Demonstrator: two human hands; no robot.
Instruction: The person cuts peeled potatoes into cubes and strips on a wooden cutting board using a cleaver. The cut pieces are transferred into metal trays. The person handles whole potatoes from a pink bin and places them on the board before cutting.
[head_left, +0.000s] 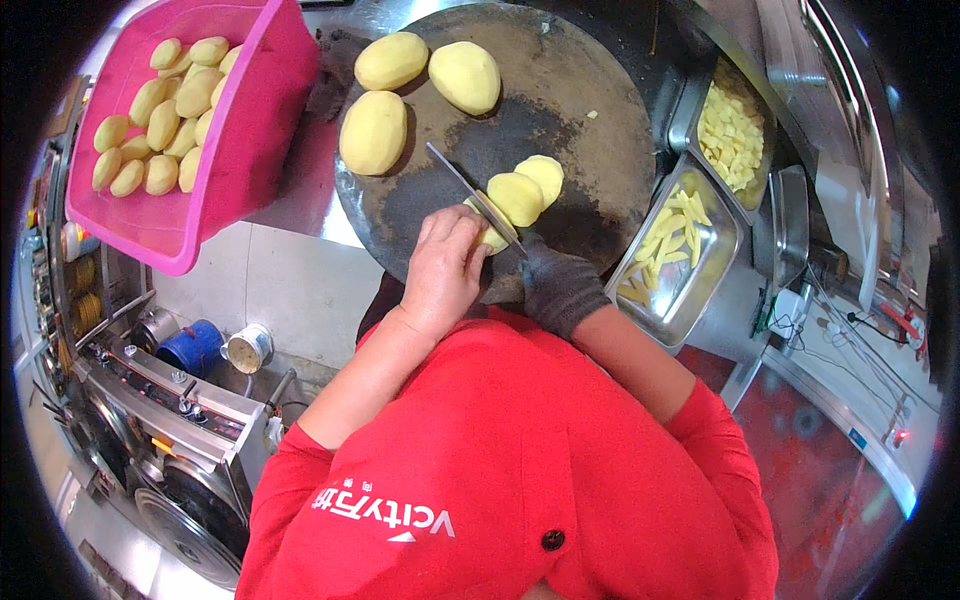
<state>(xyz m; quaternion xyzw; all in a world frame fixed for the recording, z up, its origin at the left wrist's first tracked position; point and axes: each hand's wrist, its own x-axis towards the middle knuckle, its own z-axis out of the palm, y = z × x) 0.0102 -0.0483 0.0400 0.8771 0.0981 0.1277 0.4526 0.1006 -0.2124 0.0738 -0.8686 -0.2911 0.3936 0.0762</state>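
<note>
On the round wooden chopping block (600, 82), my bare left hand (448, 259) presses a cut potato (491, 238) down. My right hand (559, 281), in a dark glove, grips a knife (469, 182); its handle is hidden in the glove. The blade stands in or right against the potato, close to my left fingertips. Just right of the blade, two potato slices (516, 199) overlap one another. Three whole peeled potatoes (373, 133) rest at the block's upper left.
A pink plastic tub (300, 82) holding several peeled potatoes stands at left. To the right, one steel pan (712, 289) contains potato strips (664, 236); another holds potato cubes (727, 139). A stove (217, 405) and buckets (191, 349) are at lower left.
</note>
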